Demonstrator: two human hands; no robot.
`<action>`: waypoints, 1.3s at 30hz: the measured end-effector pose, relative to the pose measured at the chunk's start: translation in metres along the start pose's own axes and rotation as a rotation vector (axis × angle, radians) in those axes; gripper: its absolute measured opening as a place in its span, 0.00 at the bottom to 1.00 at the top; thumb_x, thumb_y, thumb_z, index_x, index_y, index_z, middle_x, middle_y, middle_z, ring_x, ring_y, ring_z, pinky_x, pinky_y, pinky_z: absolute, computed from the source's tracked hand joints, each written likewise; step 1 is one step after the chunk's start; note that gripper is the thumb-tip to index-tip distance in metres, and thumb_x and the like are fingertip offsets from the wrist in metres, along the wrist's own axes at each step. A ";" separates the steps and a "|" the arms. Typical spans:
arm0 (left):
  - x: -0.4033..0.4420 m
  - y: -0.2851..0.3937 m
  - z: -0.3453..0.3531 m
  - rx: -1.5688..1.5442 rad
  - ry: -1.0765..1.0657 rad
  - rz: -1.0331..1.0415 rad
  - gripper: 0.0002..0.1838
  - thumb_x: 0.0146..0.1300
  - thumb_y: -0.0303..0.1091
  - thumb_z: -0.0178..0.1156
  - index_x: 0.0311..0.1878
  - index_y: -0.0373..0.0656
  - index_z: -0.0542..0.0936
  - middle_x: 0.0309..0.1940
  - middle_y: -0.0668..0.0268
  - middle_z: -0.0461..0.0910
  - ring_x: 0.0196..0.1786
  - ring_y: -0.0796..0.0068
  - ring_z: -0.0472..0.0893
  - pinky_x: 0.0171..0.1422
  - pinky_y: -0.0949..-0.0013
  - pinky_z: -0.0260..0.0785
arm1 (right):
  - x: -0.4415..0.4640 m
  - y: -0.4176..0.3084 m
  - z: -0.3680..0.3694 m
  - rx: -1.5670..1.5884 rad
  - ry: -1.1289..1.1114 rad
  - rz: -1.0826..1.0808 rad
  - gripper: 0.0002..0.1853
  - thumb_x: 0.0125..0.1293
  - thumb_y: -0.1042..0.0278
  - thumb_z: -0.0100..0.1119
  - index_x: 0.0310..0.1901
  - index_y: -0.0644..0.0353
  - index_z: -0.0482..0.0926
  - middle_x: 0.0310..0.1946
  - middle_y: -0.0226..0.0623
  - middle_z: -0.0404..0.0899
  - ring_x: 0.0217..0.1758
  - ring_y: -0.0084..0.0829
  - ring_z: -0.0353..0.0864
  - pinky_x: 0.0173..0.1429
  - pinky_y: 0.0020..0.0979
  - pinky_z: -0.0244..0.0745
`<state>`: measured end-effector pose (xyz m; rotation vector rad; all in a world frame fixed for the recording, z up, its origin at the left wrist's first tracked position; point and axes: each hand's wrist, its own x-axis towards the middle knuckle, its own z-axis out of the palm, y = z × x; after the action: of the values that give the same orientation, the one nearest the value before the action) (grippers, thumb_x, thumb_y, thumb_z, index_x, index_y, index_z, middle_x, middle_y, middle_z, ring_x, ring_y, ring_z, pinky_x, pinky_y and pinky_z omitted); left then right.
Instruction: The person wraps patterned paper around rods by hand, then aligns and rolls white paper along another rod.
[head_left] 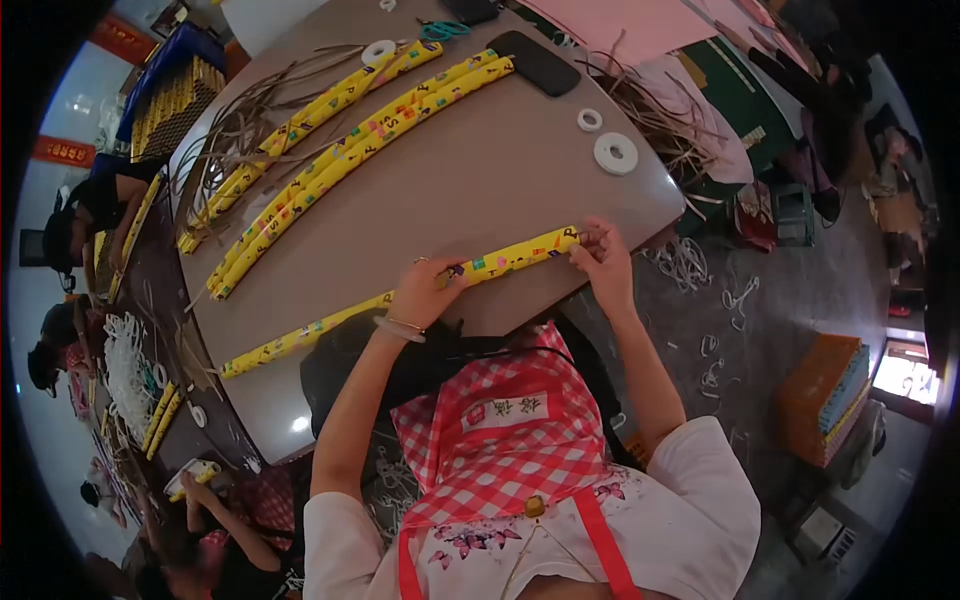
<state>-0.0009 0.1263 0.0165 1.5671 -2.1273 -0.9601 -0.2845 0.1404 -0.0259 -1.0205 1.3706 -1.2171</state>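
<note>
The fingers of the right hand (608, 268) are closed about one end of a yellow printed tube (515, 257); those of the left hand (428, 295) hold it farther along. This tube extends slantwise along the near side of the bench (540, 150). Beyond it are other yellow tubes (385, 122), brown strips (232, 135), white rolls (616, 168) and a black phone (537, 64).

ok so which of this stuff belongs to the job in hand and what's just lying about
Likely the job:
- held yellow tube, printed
- other yellow tubes, matching it
- white rolls, perhaps tape, within reach

Apparently just lying about:
- black phone
- white strands on the floor

Unsure: brown strips
</note>
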 end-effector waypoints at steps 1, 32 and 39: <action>-0.004 0.005 0.006 -0.011 -0.013 0.001 0.16 0.58 0.39 0.61 0.49 0.45 0.81 0.44 0.56 0.79 0.45 0.57 0.78 0.53 0.60 0.69 | -0.006 0.003 -0.005 -0.009 0.010 0.011 0.22 0.61 0.78 0.58 0.57 0.64 0.66 0.40 0.34 0.72 0.36 0.23 0.76 0.39 0.23 0.72; 0.051 0.073 0.106 -0.016 0.468 0.323 0.11 0.52 0.28 0.67 0.41 0.41 0.80 0.39 0.59 0.78 0.40 0.58 0.77 0.42 0.61 0.72 | -0.015 -0.012 0.008 0.205 0.091 0.171 0.27 0.61 0.77 0.59 0.61 0.60 0.63 0.42 0.31 0.72 0.31 0.17 0.76 0.31 0.17 0.71; 0.050 0.073 0.105 -0.019 0.449 0.284 0.12 0.51 0.30 0.67 0.41 0.42 0.81 0.39 0.59 0.78 0.40 0.57 0.77 0.44 0.61 0.71 | -0.015 -0.013 0.007 0.209 0.091 0.155 0.26 0.62 0.77 0.59 0.61 0.63 0.63 0.41 0.33 0.72 0.32 0.19 0.76 0.31 0.19 0.73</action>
<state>-0.1346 0.1261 -0.0153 1.2762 -1.9380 -0.4789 -0.2758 0.1524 -0.0113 -0.7083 1.3345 -1.2726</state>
